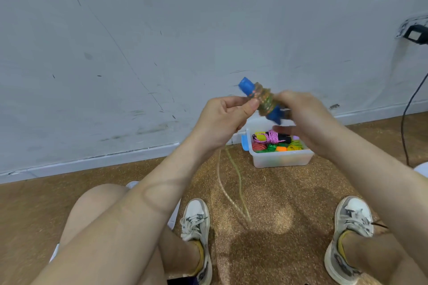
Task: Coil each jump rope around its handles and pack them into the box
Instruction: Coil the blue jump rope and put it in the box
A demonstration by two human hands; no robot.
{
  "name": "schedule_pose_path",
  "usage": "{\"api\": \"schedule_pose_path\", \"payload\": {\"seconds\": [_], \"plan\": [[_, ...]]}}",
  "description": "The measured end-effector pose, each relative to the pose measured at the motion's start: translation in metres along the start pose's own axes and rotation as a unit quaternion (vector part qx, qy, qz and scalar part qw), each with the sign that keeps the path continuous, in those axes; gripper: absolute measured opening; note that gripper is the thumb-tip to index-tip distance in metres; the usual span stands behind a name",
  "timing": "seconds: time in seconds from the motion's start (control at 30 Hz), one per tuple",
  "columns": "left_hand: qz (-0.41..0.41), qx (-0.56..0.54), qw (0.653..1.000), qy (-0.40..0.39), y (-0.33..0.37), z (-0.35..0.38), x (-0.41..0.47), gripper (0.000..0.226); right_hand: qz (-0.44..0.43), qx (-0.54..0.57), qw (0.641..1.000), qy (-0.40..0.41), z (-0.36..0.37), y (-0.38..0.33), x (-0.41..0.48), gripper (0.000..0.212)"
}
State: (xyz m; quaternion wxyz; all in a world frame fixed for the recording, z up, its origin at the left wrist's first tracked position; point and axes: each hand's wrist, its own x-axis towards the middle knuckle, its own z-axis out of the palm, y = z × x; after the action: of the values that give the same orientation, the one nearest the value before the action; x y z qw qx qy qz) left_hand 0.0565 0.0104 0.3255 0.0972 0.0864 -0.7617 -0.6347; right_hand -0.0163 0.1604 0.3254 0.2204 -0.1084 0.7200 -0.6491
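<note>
Left hand (222, 120): fingers curled, thumb and forefinger pinching the cord just beside the coil
Right hand (305, 120): blurred, fingers wrapped round the lower end of the handles
Blue plastic jump-rope handles (247, 87): held tilted between both hands, upper end jutting up beyond the left thumb
Thin multicoloured braided cord (265, 99): a thick band wound round the handles' middle, with the loose remainder hanging from under the left hand to the speckled brown floor (278, 196)
Translucent white plastic box (282, 159): on the floor below the right hand, beyond both hands, holding coiled ropes (272, 137) in pink, red, green, orange and yellow
</note>
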Motion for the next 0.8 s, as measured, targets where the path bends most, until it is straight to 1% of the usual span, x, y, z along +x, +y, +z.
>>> {"api": "schedule_pose_path", "payload": {"seconds": [0.03, 0.07, 0.1, 0.13, 0.17, 0.2, 0.23, 0.27, 0.33, 0.37, 0.43, 0.5, 0.53, 0.6, 0.7, 0.73, 0.8], "plan": [[0.012, 0.049, 0.999, 0.012, 0.0, 0.001, 0.0, 0.008, -0.05, -0.088, 0.994, 0.027, 0.003, 0.002, -0.001, 0.023], [0.027, 0.107, 0.994, 0.022, -0.001, 0.001, 0.0, 0.01, -0.085, -0.146, 0.985, 0.029, 0.005, 0.003, -0.002, 0.031], [0.045, 0.161, 0.985, 0.033, -0.002, 0.003, -0.001, 0.014, -0.095, -0.157, 0.983, 0.014, 0.006, 0.002, -0.003, 0.034], [0.066, 0.205, 0.975, 0.047, -0.003, 0.005, -0.002, 0.018, -0.072, -0.124, 0.99, -0.018, 0.005, 0.0, -0.003, 0.034], [0.088, 0.246, 0.963, 0.067, -0.003, 0.006, -0.002, 0.022, -0.028, -0.063, 0.996, -0.053, 0.005, -0.002, -0.005, 0.03], [0.106, 0.287, 0.948, 0.086, -0.003, 0.008, -0.003, 0.026, 0.013, 0.0, 0.996, -0.084, 0.004, -0.003, -0.006, 0.025], [0.12, 0.328, 0.932, 0.099, -0.005, 0.01, -0.004, 0.03, 0.036, 0.041, 0.993, -0.104, 0.003, -0.003, -0.008, 0.022], [0.129, 0.365, 0.916, 0.106, -0.007, 0.013, -0.006, 0.032, 0.032, 0.038, 0.992, -0.115, 0.003, -0.001, -0.007, 0.021], [0.124, 0.41, 0.898, 0.103, -0.008, 0.02, -0.01, 0.032, -0.008, -0.028, 0.994, -0.103, 0.006, 0.007, -0.006, 0.023], [0.111, 0.419, 0.896, 0.092, -0.008, 0.02, -0.01, 0.031, -0.028, -0.064, 0.994, -0.085, 0.007, 0.011, -0.005, 0.025], [0.071, 0.411, 0.908, 0.037, -0.004, 0.016, -0.009, 0.03, -0.053, -0.127, 0.988, -0.067, 0.004, 0.015, -0.002, 0.029], [0.044, 0.378, 0.924, -0.03, 0.002, 0.007, -0.006, 0.026, -0.07, -0.16, 0.981, -0.084, -0.003, 0.012, 0.001, 0.026], [0.041, 0.358, 0.932, -0.046, 0.005, 0.001, -0.004, 0.022, -0.072, -0.15, 0.98, -0.106, -0.006, 0.01, 0.002, 0.023], [0.045, 0.322, 0.945, -0.036, 0.009, -0.008, 0.0, 0.016, -0.066, -0.107, 0.979, -0.159, -0.01, 0.006, 0.002, 0.022], [0.031, 0.32, 0.947, -0.004, 0.012, -0.017, 0.004, 0.026, -0.044, -0.053, 0.97, -0.232, -0.014, 0.001, 0.003, 0.036], [0.018, 0.308, 0.951, -0.016, 0.014, -0.019, 0.003, 0.026, -0.031, -0.036, 0.965, -0.259, -0.017, -0.002, 0.003, 0.04], [-0.013, 0.245, 0.967, -0.066, 0.018, -0.019, 0.0, 0.022, -0.011, -0.014, 0.952, -0.307, -0.022, -0.005, 0.001, 0.045]]}}
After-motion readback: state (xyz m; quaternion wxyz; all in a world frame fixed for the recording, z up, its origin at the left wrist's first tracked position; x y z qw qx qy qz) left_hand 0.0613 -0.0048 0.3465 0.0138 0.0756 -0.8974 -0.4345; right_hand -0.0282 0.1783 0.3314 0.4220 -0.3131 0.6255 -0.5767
